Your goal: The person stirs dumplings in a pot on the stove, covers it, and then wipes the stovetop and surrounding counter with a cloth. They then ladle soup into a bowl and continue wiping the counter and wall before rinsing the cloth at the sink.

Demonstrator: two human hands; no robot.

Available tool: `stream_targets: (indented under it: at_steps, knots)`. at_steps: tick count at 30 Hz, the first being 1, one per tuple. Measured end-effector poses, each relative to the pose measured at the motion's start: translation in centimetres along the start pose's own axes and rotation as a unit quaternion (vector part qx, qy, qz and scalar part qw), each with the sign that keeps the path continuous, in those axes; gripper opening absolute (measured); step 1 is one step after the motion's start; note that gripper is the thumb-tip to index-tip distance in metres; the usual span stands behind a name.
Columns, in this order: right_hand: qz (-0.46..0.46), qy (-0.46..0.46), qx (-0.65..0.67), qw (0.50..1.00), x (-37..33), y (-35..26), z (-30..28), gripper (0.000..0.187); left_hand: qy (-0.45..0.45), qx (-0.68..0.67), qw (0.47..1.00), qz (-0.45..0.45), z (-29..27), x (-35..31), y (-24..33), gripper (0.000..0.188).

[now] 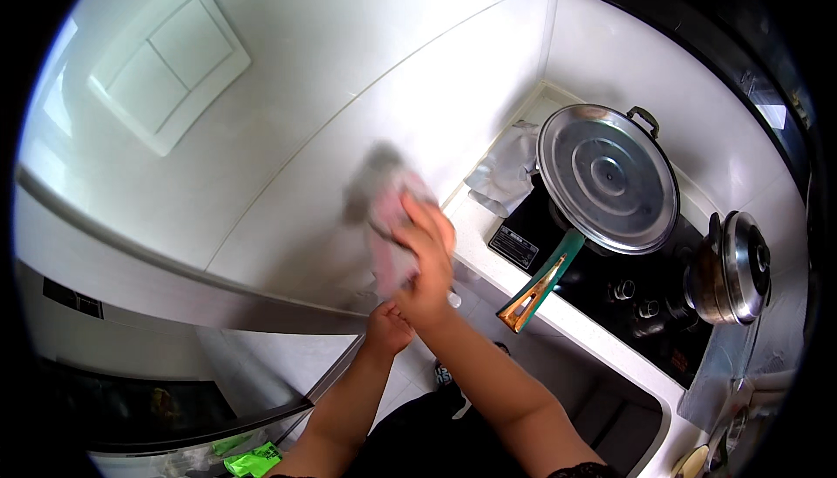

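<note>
My right hand [426, 260] presses a pink and grey cloth [384, 208] flat against the white tiled wall [418, 94]; the cloth is blurred by motion. Just below it, my left hand [387, 328] rests with curled fingers at the foot of the wall, near the edge of the white counter [475, 242]. It appears to hold nothing, but its fingers are partly hidden behind my right wrist.
To the right, a black cooktop [610, 290] carries a pan with a large steel lid [608, 177] and a green and orange handle [540, 282], plus a small lidded steel pot [731, 269]. A grey rag [506, 171] lies in the corner. A steel ledge [174, 290] runs lower left.
</note>
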State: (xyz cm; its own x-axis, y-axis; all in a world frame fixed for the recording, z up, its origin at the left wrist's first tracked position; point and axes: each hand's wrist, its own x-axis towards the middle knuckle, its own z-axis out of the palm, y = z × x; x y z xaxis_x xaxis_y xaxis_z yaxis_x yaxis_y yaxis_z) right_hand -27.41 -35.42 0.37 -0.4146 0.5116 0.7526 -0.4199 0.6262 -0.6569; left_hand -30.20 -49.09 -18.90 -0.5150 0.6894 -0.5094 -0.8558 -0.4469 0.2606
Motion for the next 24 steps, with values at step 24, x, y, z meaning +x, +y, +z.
stream_targets:
  at_steps: [24]
  knots:
    - [0.043, 0.296, -0.007, 0.954, 15.0, 6.3, 5.1, 0.043, 0.045, -0.068, 0.996, -0.027, 2.0, -2.9, 0.7, 0.034]
